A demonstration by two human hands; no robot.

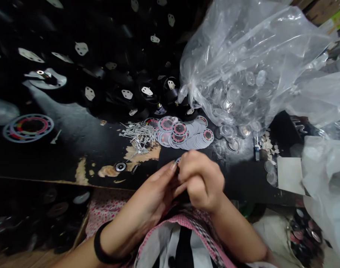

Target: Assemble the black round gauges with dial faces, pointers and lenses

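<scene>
My left hand (160, 188) is in front of my body, its thumb and fingers closed on a small part. Only a grey edge of that part (178, 160) shows by the thumb tip, so its kind stays unclear. My right hand (201, 179) is curled into a fist right against the left, and whatever its fingers grip is hidden. Just beyond the hands lies a spread of printed round dial faces (196, 141), grey-rimmed with black and red centres. A heap of thin pale pointer needles (140, 136) lies beside them on the left.
A clear plastic bag (242, 48) of round transparent covers (234, 95) stands back right. Many black housings with white plates (127, 94) fill the back. Larger dials (30, 128) lie left. A small metal ring (120, 167), a blue-handled screwdriver (257, 152) and a white card (289, 174) lie on the black bench (60, 163).
</scene>
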